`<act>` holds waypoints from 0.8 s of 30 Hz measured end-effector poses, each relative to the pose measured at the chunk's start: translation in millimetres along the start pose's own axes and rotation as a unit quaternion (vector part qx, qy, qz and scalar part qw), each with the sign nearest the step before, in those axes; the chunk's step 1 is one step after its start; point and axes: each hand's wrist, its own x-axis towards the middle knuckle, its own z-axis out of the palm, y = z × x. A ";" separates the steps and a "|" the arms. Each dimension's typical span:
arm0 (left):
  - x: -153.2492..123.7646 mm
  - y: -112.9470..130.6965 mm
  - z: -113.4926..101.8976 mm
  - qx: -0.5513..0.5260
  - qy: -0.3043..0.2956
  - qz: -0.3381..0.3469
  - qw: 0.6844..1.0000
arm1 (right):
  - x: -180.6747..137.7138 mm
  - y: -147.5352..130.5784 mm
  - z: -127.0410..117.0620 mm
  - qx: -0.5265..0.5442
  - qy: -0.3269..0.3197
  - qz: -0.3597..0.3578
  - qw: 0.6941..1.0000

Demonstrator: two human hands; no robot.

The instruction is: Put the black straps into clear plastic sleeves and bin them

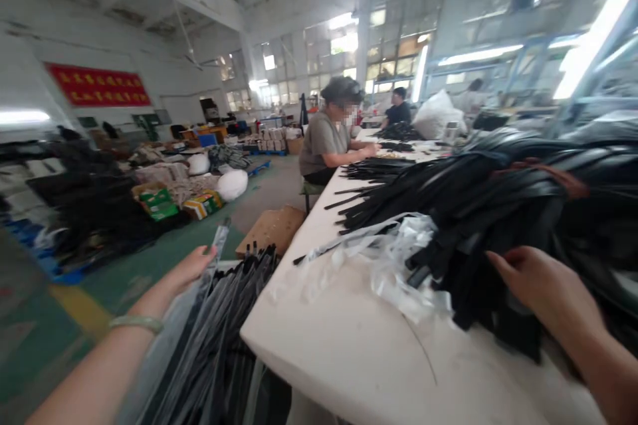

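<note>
Past the tabletop edge: left hand is pinching one wrapped strip.
Opposite side: right hand is touching black strips, grip unclear.
Between hands: tabletop is leaving room near its corner.

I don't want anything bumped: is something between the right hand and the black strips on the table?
Nothing visible. The right hand is right at the black strips; the crumpled plastic lies off to its left.
</note>
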 end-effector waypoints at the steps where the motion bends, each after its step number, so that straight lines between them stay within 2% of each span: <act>1: 8.9 11.1 22.2 0.012 0.005 0.029 0.999 | -1.7 -5.6 -2.1 -0.088 -0.004 -0.016 0.996; 3: 7.7 40.9 69.2 0.063 0.002 0.142 0.988 | -6.0 -19.1 -3.4 -0.159 0.012 -0.033 0.987; 4: -2.4 57.5 93.3 0.100 -0.020 0.227 0.969 | -8.6 -26.7 -3.2 -0.166 0.023 -0.042 0.985; 5: -17.7 73.8 117.2 0.144 -0.057 0.332 0.930 | -11.6 -34.8 -2.8 -0.159 0.028 -0.058 0.985; 6: -36.4 88.6 140.6 0.179 -0.110 0.429 0.878 | -15.3 -43.4 -2.3 -0.139 0.025 -0.081 0.987; 8: -76.2 111.7 184.8 0.215 -0.249 0.602 0.727 | -25.0 -61.4 -0.6 -0.065 0.003 -0.161 0.985; 9: -93.4 119.2 204.9 0.226 -0.262 0.652 0.674 | -30.8 -70.2 0.9 -0.026 -0.020 -0.221 0.975; 10: -106.7 124.2 223.2 0.239 -0.256 0.682 0.642 | -37.0 -78.3 3.3 0.000 -0.055 -0.285 0.957; 11: -115.9 126.8 239.4 0.253 -0.239 0.699 0.624 | -43.1 -85.1 6.7 0.010 -0.096 -0.347 0.933; 13: -123.4 126.8 262.9 0.274 -0.203 0.705 0.622 | -53.9 -93.6 16.4 -0.012 -0.167 -0.425 0.890; 16: -125.0 121.6 271.7 0.258 -0.203 0.679 0.656 | -63.4 -93.6 34.1 -0.075 -0.242 -0.440 0.862; 19: -138.5 115.0 252.4 0.186 -0.242 0.618 0.725 | -66.0 -88.1 45.8 -0.108 -0.269 -0.406 0.867; 22: -161.9 100.7 217.8 0.106 -0.294 0.520 0.795 | -65.9 -85.1 48.4 -0.107 -0.258 -0.386 0.879; 24: -173.8 87.1 191.4 0.064 -0.308 0.443 0.840 | -65.4 -84.0 48.2 -0.101 -0.256 -0.382 0.882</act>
